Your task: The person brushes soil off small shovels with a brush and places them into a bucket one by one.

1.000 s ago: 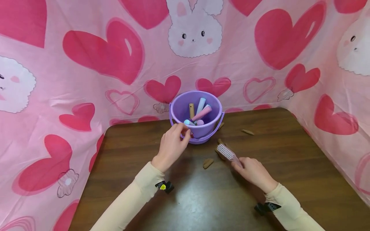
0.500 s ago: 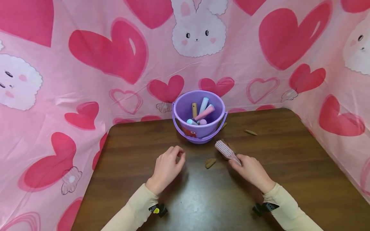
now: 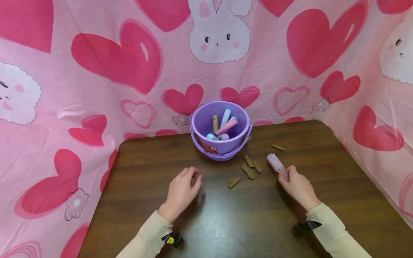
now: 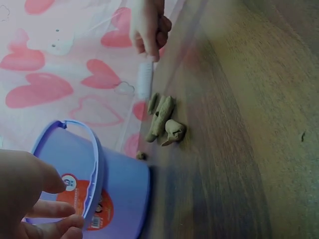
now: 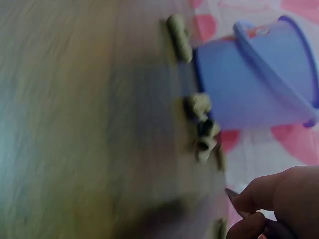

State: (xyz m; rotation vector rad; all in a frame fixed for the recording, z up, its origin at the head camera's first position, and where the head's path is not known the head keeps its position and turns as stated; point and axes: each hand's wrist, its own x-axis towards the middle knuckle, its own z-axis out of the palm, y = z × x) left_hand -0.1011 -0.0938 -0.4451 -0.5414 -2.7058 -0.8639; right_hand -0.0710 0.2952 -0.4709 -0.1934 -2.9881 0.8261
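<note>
My right hand point(image 3: 299, 187) grips the handle of a small pale pink brush point(image 3: 276, 165), whose white bristles show toward the camera. The brush is to the right of several brown, curled, lumpy pieces point(image 3: 248, 171) on the table. My left hand point(image 3: 181, 193) hovers over or rests near the table, left of these pieces, fingers loosely bent and holding nothing. In the left wrist view the brown pieces point(image 4: 163, 112) lie between the bucket and the brush point(image 4: 144, 79). The right wrist view is blurred and shows part of the right hand point(image 5: 286, 199).
A purple bucket point(image 3: 227, 146) with its handle down stands at the back of the wooden table point(image 3: 145, 172). Pink, blue and tan handles point(image 3: 227, 126) stick up inside it. Another thin brown piece point(image 3: 278, 147) lies right of it. A pink heart-patterned cloth point(image 3: 138, 71) surrounds the table.
My left hand has drawn back from the bucket toward me. My right hand has moved right with the brush, uncovering the brown pieces, which lie in a loose group.
</note>
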